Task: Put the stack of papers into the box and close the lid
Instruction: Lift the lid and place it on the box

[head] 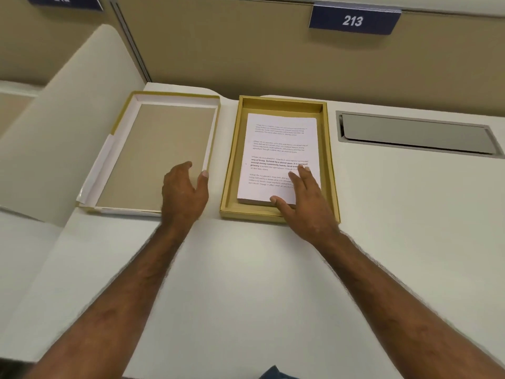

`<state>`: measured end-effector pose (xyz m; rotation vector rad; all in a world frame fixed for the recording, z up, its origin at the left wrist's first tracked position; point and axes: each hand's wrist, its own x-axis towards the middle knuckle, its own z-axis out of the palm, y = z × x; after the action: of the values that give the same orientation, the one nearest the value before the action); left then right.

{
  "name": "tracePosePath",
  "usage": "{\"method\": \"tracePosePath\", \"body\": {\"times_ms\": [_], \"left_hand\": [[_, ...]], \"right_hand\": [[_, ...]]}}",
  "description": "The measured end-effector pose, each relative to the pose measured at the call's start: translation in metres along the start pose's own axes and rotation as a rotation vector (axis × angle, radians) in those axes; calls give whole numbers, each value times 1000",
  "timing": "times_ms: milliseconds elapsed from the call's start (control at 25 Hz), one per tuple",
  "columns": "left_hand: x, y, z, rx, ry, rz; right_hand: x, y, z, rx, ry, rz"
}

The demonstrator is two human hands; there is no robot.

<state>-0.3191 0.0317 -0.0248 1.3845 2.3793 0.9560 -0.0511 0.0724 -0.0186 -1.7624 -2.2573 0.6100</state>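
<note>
A stack of white printed papers (pixel 278 149) lies flat inside the open yellow box (pixel 232 165) at the desk's middle. My right hand (pixel 303 203) rests on the stack's near right corner, fingers spread, thumb at the stack's front edge. To the left the box lid (pixel 161 149) lies upside down, white-rimmed with a beige inside. My left hand (pixel 183 192) hovers over the lid's near right corner, fingers apart, thumb by the lid's right wall, gripping nothing that I can see.
The white desk (pixel 246 283) stretches toward me. A grey cable hatch (pixel 415 135) is set into the desk at the right. A beige partition with a blue sign "213" (pixel 354 20) stands behind. A curved white divider (pixel 62 110) borders the left.
</note>
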Motion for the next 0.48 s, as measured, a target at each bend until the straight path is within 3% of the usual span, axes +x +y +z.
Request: {"method": "tracePosePath", "body": {"times_ms": [160,320,480], "left_hand": [[1,-15,-6,164,-141,-84],[-1,-5,-1,356,-193,-18],[-3,1,-6,238,-113,21]], "right_hand": [[-8,-11,7,37,-9,-17],[-15,-20,2,69,-33,-33],[-18,-25,-5,119,-27,-52]]}}
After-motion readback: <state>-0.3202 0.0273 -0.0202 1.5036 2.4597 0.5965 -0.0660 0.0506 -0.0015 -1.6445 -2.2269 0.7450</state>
